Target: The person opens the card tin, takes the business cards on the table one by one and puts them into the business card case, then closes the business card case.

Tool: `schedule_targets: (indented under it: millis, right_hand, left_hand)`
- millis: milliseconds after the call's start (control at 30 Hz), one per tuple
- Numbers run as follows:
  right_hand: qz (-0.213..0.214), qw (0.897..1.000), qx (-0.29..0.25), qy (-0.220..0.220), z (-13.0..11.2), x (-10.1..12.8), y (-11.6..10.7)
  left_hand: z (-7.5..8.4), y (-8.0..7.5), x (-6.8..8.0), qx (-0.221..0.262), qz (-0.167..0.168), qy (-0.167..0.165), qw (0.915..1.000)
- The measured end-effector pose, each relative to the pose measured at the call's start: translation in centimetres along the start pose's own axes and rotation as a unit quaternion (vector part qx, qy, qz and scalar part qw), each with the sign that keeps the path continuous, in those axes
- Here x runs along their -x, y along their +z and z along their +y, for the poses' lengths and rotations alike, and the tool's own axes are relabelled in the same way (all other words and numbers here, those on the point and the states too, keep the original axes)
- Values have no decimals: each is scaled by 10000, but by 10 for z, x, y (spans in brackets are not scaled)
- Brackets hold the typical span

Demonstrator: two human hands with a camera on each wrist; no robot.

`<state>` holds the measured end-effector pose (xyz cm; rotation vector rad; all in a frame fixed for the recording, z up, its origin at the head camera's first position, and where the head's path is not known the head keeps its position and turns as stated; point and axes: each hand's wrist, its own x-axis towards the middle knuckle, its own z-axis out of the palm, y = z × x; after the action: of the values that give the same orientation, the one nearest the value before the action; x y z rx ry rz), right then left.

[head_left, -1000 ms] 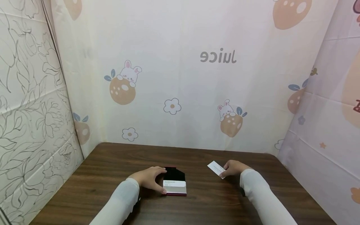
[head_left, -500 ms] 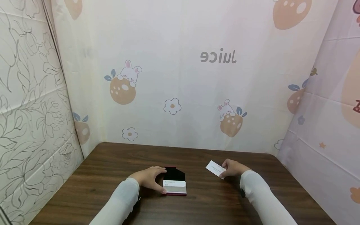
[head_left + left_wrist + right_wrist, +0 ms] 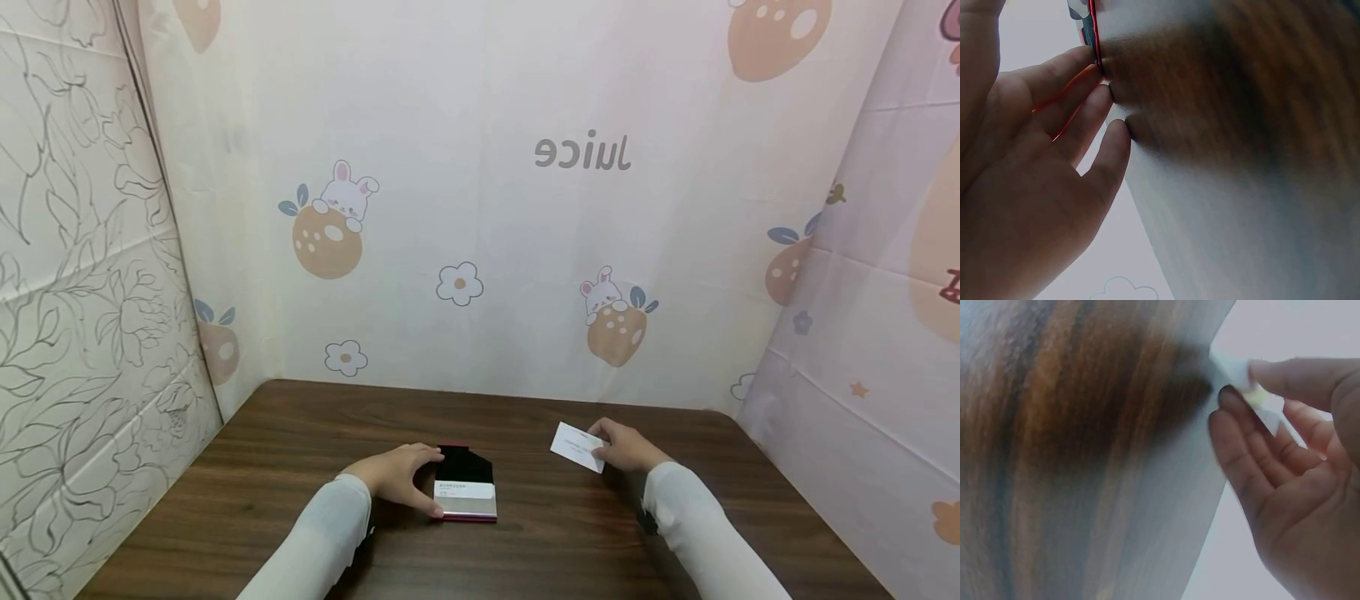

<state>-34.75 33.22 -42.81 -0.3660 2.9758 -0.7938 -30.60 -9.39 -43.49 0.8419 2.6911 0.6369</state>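
Note:
An open red card case (image 3: 467,487) with a black lid and white cards inside lies on the dark wooden table (image 3: 300,467). My left hand (image 3: 401,477) holds the case by its left side, fingers against the red edge (image 3: 1093,37). My right hand (image 3: 624,447) pinches a white card (image 3: 577,447) by its right end, lifted a little above the table, to the right of the case. In the right wrist view the card (image 3: 1235,372) sits between thumb and fingers.
Patterned cloth walls close in the table at the back (image 3: 525,250), left (image 3: 75,292) and right (image 3: 862,333). The table's far edge runs just behind the hands.
My right hand has raised the white card slightly and tilted it more upright, moving a bit away from me. The left hand and the case have stayed put.

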Motion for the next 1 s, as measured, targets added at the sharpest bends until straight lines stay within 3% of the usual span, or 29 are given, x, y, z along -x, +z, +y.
schedule_targets:
  millis: [500,800,1000]
  right_hand:
    - [136,9969,-745,-228,-5,3,4]
    - [64,9921,-1158,-473,-30,-3,11]
    - [-94,9912,-1105,-725,-54,-10,22]
  left_hand:
    - [2,0,4,35,-48,-118,9999]
    - [3,-2,4,29,-56,-106,9999]
    - [3,-1,5,-23,-12,-82,10000]
